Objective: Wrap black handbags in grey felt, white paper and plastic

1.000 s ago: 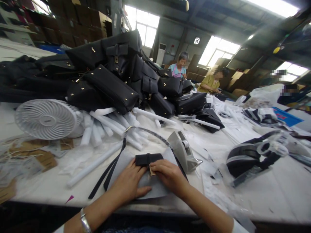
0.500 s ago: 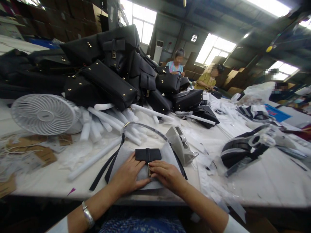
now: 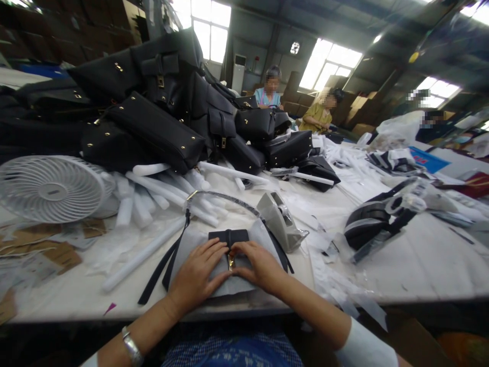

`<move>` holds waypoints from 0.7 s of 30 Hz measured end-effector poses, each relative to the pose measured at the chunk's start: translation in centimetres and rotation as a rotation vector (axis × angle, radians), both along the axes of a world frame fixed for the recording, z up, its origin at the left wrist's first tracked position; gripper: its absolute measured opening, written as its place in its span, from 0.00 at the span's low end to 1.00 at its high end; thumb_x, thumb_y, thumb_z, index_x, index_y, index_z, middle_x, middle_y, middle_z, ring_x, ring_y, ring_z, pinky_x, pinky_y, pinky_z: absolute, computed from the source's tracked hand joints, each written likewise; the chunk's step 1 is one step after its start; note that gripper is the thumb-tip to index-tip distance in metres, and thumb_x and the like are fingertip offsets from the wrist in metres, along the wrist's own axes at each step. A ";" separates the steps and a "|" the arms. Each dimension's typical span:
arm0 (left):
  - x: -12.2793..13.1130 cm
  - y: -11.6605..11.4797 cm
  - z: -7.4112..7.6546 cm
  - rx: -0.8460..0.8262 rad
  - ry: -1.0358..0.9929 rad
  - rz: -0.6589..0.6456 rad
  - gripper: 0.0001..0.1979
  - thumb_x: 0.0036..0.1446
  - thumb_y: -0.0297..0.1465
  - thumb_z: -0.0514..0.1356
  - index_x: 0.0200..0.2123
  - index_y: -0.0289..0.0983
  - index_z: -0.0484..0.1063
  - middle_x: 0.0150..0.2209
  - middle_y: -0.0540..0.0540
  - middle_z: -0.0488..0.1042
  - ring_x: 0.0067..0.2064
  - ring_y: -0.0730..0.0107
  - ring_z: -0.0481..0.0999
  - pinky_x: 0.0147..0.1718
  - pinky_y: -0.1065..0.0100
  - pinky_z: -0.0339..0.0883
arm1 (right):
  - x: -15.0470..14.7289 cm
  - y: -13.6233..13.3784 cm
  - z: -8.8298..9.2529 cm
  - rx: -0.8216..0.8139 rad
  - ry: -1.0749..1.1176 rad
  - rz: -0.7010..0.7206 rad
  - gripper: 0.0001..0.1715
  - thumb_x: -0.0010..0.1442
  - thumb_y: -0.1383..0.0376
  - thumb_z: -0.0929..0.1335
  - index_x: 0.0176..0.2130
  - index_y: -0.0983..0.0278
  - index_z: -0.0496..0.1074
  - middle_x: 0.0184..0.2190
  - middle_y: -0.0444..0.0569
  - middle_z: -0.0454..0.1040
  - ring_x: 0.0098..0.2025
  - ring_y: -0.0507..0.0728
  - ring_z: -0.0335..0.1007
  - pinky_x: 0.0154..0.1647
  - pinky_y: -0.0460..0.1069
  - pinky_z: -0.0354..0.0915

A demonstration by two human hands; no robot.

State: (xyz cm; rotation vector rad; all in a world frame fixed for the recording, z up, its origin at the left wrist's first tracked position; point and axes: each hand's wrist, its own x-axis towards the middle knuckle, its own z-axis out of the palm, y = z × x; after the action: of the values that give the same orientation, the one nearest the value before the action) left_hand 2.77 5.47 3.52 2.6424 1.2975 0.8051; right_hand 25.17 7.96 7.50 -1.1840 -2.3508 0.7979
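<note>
Bright windows [image 3: 328, 63] beyond cluttered worktable [image 3: 428, 260]

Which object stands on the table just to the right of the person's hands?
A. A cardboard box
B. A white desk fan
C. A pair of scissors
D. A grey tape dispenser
D: the grey tape dispenser stands just right of the right hand, while the white desk fan stands far off beyond the left hand.

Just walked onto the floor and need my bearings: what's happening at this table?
A person presses both hands, left hand and right hand, on a grey wrapped bag at the table edge, fingers around its gold clasp. A tape dispenser, fan and piled black bags sit behind.
</note>
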 end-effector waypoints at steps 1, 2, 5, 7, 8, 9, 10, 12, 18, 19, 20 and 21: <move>0.0 0.2 0.0 -0.014 0.014 -0.010 0.24 0.63 0.42 0.58 0.59 0.40 0.64 0.59 0.43 0.70 0.63 0.54 0.64 0.60 0.51 0.62 | 0.0 0.0 0.0 -0.003 -0.007 -0.006 0.22 0.55 0.63 0.76 0.48 0.60 0.70 0.45 0.48 0.76 0.49 0.59 0.70 0.51 0.52 0.65; 0.1 0.4 0.0 -0.028 0.027 -0.015 0.23 0.63 0.43 0.58 0.58 0.40 0.65 0.58 0.44 0.71 0.63 0.55 0.64 0.61 0.51 0.62 | 0.0 0.0 0.0 -0.003 -0.017 -0.014 0.22 0.55 0.62 0.76 0.48 0.59 0.71 0.45 0.48 0.76 0.50 0.60 0.70 0.52 0.53 0.65; 0.3 0.8 -0.1 -0.058 0.052 -0.012 0.23 0.62 0.44 0.59 0.57 0.40 0.67 0.58 0.44 0.71 0.62 0.54 0.65 0.60 0.50 0.62 | -0.2 -0.3 -0.1 0.019 -0.075 -0.037 0.21 0.55 0.63 0.75 0.49 0.59 0.71 0.48 0.49 0.76 0.57 0.64 0.64 0.58 0.57 0.59; 0.4 0.8 -0.1 -0.071 0.063 -0.011 0.24 0.61 0.44 0.59 0.57 0.40 0.67 0.59 0.43 0.71 0.62 0.53 0.65 0.60 0.49 0.62 | -0.3 -0.6 -0.1 0.031 -0.108 -0.053 0.23 0.56 0.64 0.75 0.50 0.58 0.71 0.50 0.48 0.75 0.62 0.64 0.59 0.62 0.58 0.55; 0.4 0.9 -0.1 -0.075 0.069 -0.011 0.24 0.61 0.44 0.59 0.57 0.40 0.67 0.59 0.43 0.71 0.62 0.53 0.66 0.60 0.49 0.63 | -0.3 -0.6 -0.1 0.029 -0.117 -0.062 0.23 0.56 0.64 0.75 0.50 0.58 0.71 0.51 0.48 0.75 0.62 0.65 0.59 0.62 0.58 0.54; 0.4 0.9 0.0 -0.078 0.075 -0.013 0.24 0.61 0.44 0.59 0.57 0.40 0.67 0.58 0.43 0.71 0.62 0.53 0.66 0.59 0.49 0.63 | -0.4 -0.6 0.0 0.020 -0.120 -0.071 0.23 0.55 0.64 0.75 0.50 0.58 0.71 0.50 0.47 0.75 0.61 0.64 0.60 0.61 0.58 0.55; 0.4 1.0 0.0 -0.081 0.081 -0.014 0.24 0.61 0.44 0.59 0.57 0.40 0.67 0.58 0.43 0.71 0.61 0.53 0.66 0.59 0.49 0.63 | -0.5 -0.4 0.1 0.008 -0.128 -0.077 0.23 0.54 0.63 0.75 0.50 0.58 0.72 0.49 0.47 0.76 0.59 0.64 0.62 0.59 0.57 0.57; 0.4 1.1 0.1 -0.082 0.095 -0.019 0.24 0.60 0.44 0.60 0.57 0.40 0.66 0.58 0.42 0.71 0.61 0.52 0.67 0.59 0.49 0.63 | -0.6 0.0 0.4 -0.016 -0.156 -0.074 0.24 0.52 0.63 0.76 0.49 0.58 0.72 0.46 0.46 0.77 0.54 0.64 0.66 0.54 0.56 0.60; 0.3 1.1 -0.3 -0.062 0.122 -0.046 0.24 0.61 0.43 0.59 0.57 0.39 0.64 0.58 0.40 0.71 0.60 0.52 0.68 0.58 0.48 0.63 | -0.4 1.0 0.3 -0.032 -0.160 -0.037 0.25 0.49 0.61 0.77 0.47 0.59 0.73 0.44 0.46 0.78 0.46 0.61 0.72 0.45 0.52 0.61; 0.2 1.0 -0.4 -0.057 0.123 -0.052 0.25 0.62 0.42 0.59 0.58 0.39 0.63 0.59 0.39 0.71 0.61 0.52 0.68 0.59 0.48 0.63 | -0.4 0.9 0.3 -0.029 -0.156 -0.034 0.24 0.50 0.61 0.76 0.47 0.58 0.73 0.44 0.45 0.78 0.46 0.61 0.72 0.45 0.52 0.61; 0.2 0.9 -0.4 -0.055 0.125 -0.058 0.25 0.62 0.42 0.58 0.59 0.38 0.62 0.59 0.38 0.70 0.61 0.52 0.68 0.59 0.48 0.62 | -0.3 0.8 0.2 -0.025 -0.152 -0.034 0.24 0.51 0.61 0.76 0.48 0.58 0.72 0.44 0.45 0.78 0.47 0.61 0.72 0.45 0.51 0.61; 0.2 0.8 -0.3 -0.054 0.128 -0.066 0.26 0.63 0.42 0.58 0.60 0.38 0.60 0.59 0.37 0.70 0.61 0.52 0.68 0.60 0.47 0.61 | -0.3 0.7 0.2 -0.021 -0.150 -0.037 0.25 0.51 0.60 0.76 0.49 0.59 0.72 0.44 0.46 0.78 0.47 0.61 0.72 0.45 0.51 0.61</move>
State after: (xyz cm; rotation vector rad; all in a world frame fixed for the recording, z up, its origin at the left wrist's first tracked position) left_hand 2.92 6.29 3.23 2.7171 1.2341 0.5930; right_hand 24.86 8.67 7.66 -1.3341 -2.4373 0.7468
